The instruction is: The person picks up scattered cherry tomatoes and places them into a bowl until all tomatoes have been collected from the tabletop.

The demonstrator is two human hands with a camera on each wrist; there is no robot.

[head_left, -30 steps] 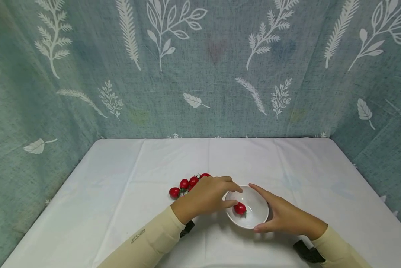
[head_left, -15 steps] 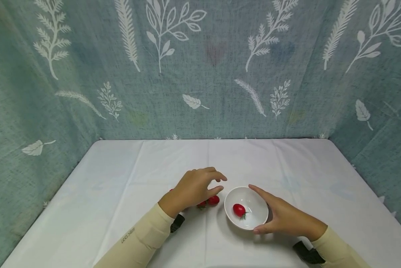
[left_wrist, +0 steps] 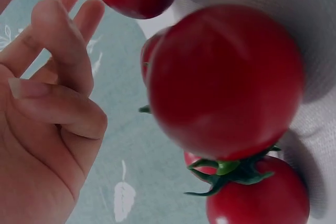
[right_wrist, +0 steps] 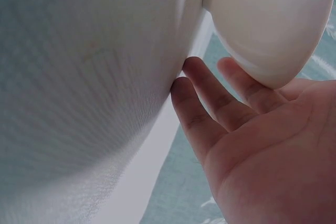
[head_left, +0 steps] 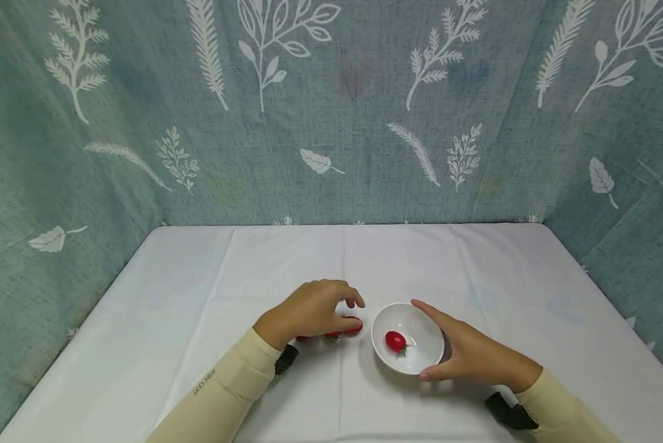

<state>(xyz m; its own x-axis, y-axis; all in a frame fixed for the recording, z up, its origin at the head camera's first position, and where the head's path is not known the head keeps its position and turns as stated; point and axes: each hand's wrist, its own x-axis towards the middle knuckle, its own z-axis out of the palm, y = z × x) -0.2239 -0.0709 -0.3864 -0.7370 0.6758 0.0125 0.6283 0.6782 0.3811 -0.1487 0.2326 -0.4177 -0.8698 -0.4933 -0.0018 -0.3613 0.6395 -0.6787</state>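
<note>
A white bowl (head_left: 427, 354) stands right of centre on the table, with one red cherry tomato (head_left: 395, 341) inside. My right hand (head_left: 470, 354) holds the bowl from its right side, thumb at the near rim and index finger at the far rim. Left of the bowl, my left hand (head_left: 312, 311) hovers palm down over several cherry tomatoes, fingers loosely bent. Its thumb overlaps the rightmost tomato (head_left: 356, 331); a gap shows between thumb and index finger. The left wrist view has a large tomato (left_wrist: 226, 82) close to the camera, beside the bent fingers. My hand hides most of the tomatoes in the head view.
A white cloth (head_left: 265, 258) covers the table. Patterned blue-green curtains (head_left: 353, 123) enclose its back and sides. Dark straps (head_left: 510, 411) sit at both wrists, below the beige sleeves.
My left hand has withdrawn from over the bowl leftward to the tomatoes, then lowered its thumb to the rightmost one. The right hand and bowl stay in place.
</note>
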